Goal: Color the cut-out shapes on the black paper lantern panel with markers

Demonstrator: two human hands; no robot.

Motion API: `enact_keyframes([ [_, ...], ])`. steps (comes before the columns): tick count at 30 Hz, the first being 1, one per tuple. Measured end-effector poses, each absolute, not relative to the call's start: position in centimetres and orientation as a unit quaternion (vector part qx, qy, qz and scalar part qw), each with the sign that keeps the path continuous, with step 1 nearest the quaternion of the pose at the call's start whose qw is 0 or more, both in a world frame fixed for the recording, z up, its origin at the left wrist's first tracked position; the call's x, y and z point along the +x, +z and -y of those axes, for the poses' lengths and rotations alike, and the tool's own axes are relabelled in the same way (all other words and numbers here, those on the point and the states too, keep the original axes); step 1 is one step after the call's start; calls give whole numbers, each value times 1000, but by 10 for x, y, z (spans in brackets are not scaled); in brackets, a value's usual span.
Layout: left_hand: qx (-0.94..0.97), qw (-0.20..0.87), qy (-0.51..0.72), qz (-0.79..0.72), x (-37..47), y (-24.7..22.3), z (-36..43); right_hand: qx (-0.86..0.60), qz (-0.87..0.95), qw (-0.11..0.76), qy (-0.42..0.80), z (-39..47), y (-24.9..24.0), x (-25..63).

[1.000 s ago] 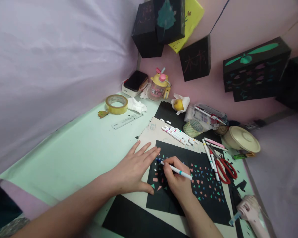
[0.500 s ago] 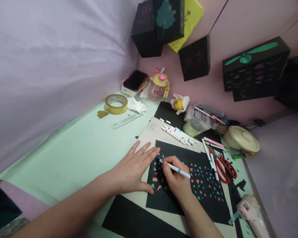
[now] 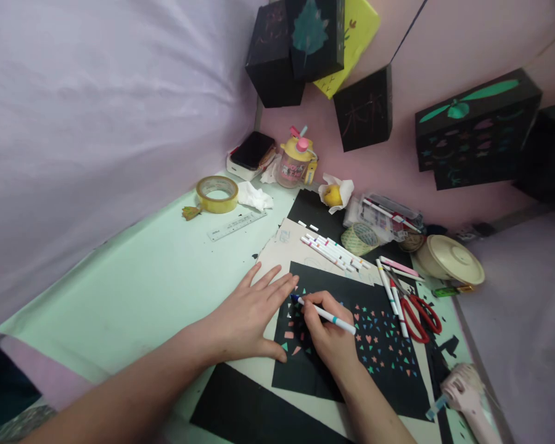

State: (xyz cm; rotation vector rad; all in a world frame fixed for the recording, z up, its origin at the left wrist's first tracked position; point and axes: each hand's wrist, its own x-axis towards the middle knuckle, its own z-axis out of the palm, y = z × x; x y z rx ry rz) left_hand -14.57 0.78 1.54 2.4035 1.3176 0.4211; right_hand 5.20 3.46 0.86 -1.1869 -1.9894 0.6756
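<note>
A black paper sheet lies on a pale board, dotted with small coloured stars, hearts and triangles. My left hand rests with fingers spread across the sheet's left edge. In my right hand is a white marker with a teal band, pinched between thumb and fingers. Its dark blue tip meets or hovers just over the sheet close to my left fingertips; I cannot tell whether they touch. Part of the pattern is hidden under my right hand.
Several white markers lie behind the sheet. To the right are red-handled scissors and a pale pink glue gun. A tape roll, a clear ruler and a yellow-lidded bottle stand or lie farther back.
Both hands and the marker keep almost the same place over the sheet. The whole view has shifted very slightly.
</note>
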Motion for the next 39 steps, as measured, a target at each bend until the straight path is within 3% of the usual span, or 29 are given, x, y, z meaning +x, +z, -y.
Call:
enact_keyframes([
  [39,851,187,141,-471,-146,17,-8,-428,785,358,269,-31,14,51],
])
